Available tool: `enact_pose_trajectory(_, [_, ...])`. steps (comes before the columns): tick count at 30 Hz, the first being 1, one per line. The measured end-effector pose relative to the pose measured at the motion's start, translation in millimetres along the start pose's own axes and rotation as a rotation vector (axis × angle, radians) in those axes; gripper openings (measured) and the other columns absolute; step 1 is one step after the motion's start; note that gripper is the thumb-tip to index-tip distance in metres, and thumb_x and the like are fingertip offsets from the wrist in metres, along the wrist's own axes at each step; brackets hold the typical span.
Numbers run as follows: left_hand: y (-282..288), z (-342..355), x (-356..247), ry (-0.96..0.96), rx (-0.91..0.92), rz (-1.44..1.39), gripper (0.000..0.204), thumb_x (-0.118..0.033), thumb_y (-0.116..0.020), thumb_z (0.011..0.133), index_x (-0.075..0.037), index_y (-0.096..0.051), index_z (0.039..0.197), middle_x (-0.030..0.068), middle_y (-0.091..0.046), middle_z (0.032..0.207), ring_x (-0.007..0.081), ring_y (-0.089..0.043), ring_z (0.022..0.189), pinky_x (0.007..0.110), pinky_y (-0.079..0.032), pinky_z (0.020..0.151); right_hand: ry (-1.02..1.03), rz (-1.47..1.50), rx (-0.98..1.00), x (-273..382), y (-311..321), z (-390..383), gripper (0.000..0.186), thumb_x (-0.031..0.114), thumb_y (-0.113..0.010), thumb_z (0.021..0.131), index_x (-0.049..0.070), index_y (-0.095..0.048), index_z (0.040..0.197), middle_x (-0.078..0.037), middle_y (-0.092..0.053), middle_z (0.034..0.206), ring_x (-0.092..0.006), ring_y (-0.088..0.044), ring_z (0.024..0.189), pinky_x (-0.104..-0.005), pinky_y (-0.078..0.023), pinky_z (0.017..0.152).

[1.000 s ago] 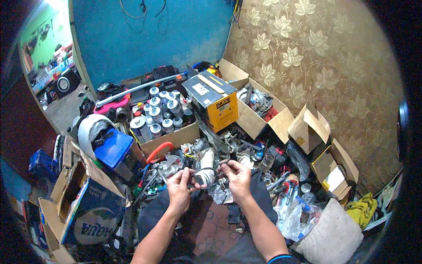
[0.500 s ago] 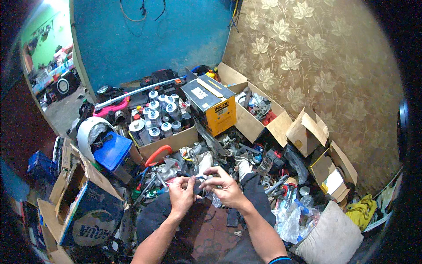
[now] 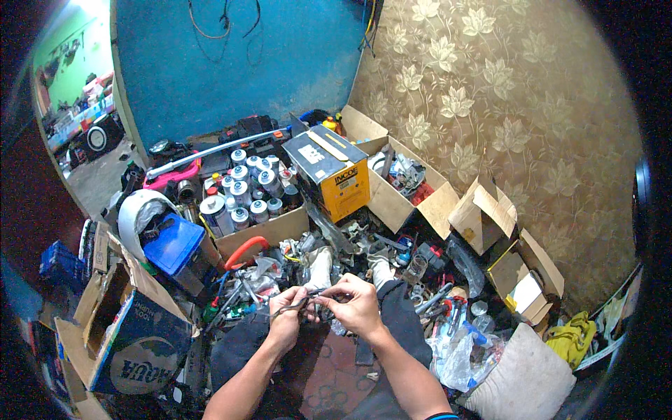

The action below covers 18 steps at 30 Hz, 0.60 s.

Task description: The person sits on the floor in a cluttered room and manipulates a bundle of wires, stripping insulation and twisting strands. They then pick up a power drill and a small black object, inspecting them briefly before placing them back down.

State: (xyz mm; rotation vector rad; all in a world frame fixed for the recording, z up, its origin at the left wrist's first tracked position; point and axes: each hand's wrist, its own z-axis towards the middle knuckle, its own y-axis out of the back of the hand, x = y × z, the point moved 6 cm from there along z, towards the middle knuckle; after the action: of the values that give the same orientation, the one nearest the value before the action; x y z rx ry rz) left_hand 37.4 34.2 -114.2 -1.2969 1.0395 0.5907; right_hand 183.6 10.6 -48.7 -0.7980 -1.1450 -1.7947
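Blue-lidded bin (image 3: 173, 246): stands well off to your left
Spray cans (image 3: 239, 190): upright in an open carton (image 3: 269, 234) ahead of you
Your left hand (image 3: 285, 325): fingers closed around the dark cord (image 3: 301, 303)
Dark cord: between your two hands, above your lap, partly hidden by your fingers
Your right hand (image 3: 358, 309): thumb and fingers pinching the cord, near your left
Pale cushion (image 3: 521, 376): lies to your right

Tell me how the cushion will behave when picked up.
The cushion would probably bend and sag, since its fabric cover looks soft and rumpled. It seems stuffed, so likely light for its size. Its flat, squarish shape makes rolling unlikely.
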Motion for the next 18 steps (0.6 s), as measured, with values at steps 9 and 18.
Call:
enact_pose_trajectory(9, [-16, -6, -10, -0.144, 0.156, 0.105, 0.024, -0.016, -0.053, 0.094, 0.004, -0.067, 0.094, 0.0072, -0.064, 0.088, 0.0112, -0.056, 0.068, 0.022, -0.045, 0.060, 0.123, -0.272, -0.146, 2, 5, 1, 0.022, 0.002, -0.072, 0.069, 0.002, -0.061, 0.087, -0.013, -0.060, 0.077, -0.0246, -0.061, 0.066, -0.0328, -0.048, 0.057])
enact_pose_trajectory(18, [-3, -1, -8, -0.143, -0.126, 0.189, 0.019, -0.004, -0.053, 0.092, 0.004, -0.065, 0.104, 0.0041, -0.062, 0.086, 0.0083, -0.056, 0.060, 0.021, -0.046, 0.055, 0.069, -0.312, -0.071, 4, -5, 0, 0.020, 0.005, -0.068, 0.074, 0.004, -0.064, 0.093, -0.014, -0.059, 0.086, -0.0335, -0.062, 0.078, -0.0394, -0.049, 0.067])
